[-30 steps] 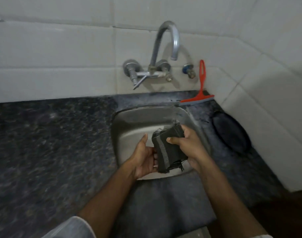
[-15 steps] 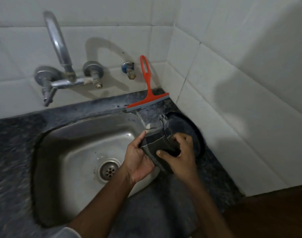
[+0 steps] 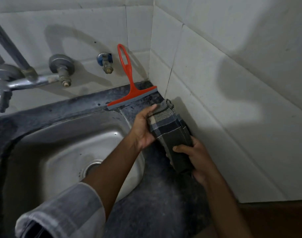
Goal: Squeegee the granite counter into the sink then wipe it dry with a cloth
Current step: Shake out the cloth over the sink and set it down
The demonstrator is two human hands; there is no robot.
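Head view: I hold a folded dark checked cloth (image 3: 170, 133) in both hands over the granite counter (image 3: 152, 203), right of the sink (image 3: 64, 145), close to the tiled side wall (image 3: 232, 100). My left hand (image 3: 143, 129) cups its far end, fingers along the top; my right hand (image 3: 196, 158) grips the near end, thumb on top. Red squeegee (image 3: 129, 90) stands on the counter behind the sink, handle leaning on the back wall beside the tap (image 3: 26, 78)

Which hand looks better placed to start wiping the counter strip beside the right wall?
Probably the right hand: it grips the folded cloth's near end, thumb on top, over the granite counter by the wall. The left hand only supports the cloth's sink-side edge, its forearm crossing the sink.
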